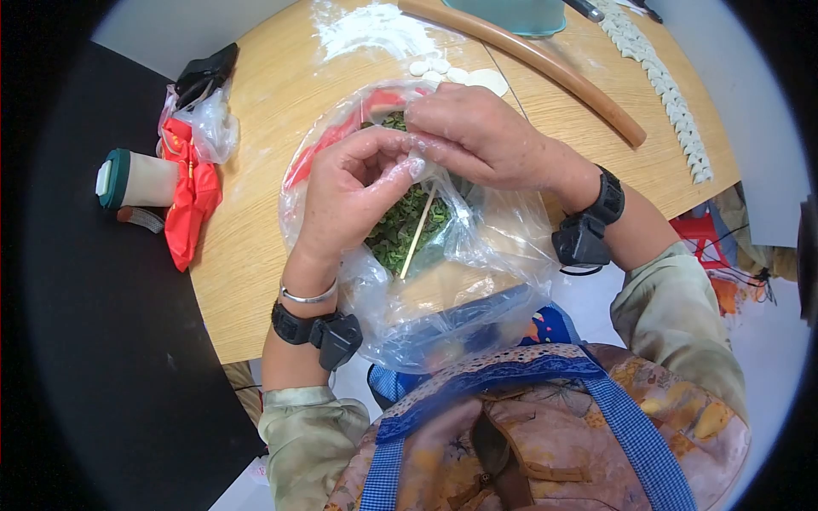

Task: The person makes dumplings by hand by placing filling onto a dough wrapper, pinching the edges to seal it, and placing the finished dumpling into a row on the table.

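Note:
Both hands meet above a plastic bag (511,226) that holds chopped green filling (394,234). My left hand (354,183) has its thumb and fingers pinched together, with white flour on the fingertips. Against it, my right hand (477,136) is closed, its fingers bent inward. Whatever lies between the fingertips is hidden or too small to name. A light stick (418,234) leans in the greens just below the hands. Round white dough pieces (487,82) lie on the table beyond my right hand.
A long wooden rolling pin (545,64) lies across the back of the table (247,255), near scattered flour (371,30). A row of white folded dumplings (669,98) runs along the right edge. At the left are a red bag (189,200) and a green-lidded jar (141,179).

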Available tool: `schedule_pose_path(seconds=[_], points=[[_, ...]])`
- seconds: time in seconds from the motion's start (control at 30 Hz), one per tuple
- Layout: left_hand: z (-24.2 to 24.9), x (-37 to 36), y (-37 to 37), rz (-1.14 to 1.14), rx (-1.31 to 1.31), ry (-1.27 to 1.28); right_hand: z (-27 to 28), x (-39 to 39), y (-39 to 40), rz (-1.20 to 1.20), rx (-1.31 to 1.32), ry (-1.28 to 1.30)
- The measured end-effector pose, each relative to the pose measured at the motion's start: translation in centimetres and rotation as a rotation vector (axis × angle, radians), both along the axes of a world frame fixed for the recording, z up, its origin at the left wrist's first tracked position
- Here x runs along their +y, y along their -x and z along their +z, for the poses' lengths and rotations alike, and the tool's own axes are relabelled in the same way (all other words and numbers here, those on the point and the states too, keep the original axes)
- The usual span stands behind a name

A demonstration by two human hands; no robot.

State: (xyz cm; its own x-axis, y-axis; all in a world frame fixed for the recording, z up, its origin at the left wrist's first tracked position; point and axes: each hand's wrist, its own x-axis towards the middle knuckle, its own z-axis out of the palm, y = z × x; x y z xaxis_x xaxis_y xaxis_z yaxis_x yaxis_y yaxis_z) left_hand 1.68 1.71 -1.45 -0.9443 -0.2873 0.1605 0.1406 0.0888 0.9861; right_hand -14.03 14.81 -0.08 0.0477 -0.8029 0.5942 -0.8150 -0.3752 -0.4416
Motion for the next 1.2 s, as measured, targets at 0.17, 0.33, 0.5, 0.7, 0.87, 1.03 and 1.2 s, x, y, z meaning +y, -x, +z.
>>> schedule_pose_path(seconds=[0.17,0.33,0.5,0.7,0.87,1.03,1.2], points=[[0.14,-0.26,-0.15,-0.013,-0.037,0.033,0.73,0.37,-0.34,0.061,-0.383,-0.17],[0.08,-0.37,-0.21,-0.036,-0.057,0.0,0.57,0.2,-0.27,0.066,-0.337,-0.172],[0.19,-0.25,-0.25,-0.057,-0.045,-0.028,0.34,0.24,-0.15,-0.009,-0.163,-0.273],[0.16,-0.37,-0.21,-0.059,-0.072,-0.058,0.71,0.46,-0.46,-0.003,-0.2,-0.196],[0.22,-0.57,-0.29,-0.048,-0.098,-0.086,-0.13,-0.21,-0.71,0.045,-0.305,-0.027],[0.32,-0.5,-0.18,-0.05,-0.102,-0.093,0.39,0.22,-0.53,-0.031,-0.162,-0.179],[0.05,-0.8,-0.12,-0.069,-0.108,-0.128,0.61,0.35,-0.42,0.007,-0.266,-0.174]])
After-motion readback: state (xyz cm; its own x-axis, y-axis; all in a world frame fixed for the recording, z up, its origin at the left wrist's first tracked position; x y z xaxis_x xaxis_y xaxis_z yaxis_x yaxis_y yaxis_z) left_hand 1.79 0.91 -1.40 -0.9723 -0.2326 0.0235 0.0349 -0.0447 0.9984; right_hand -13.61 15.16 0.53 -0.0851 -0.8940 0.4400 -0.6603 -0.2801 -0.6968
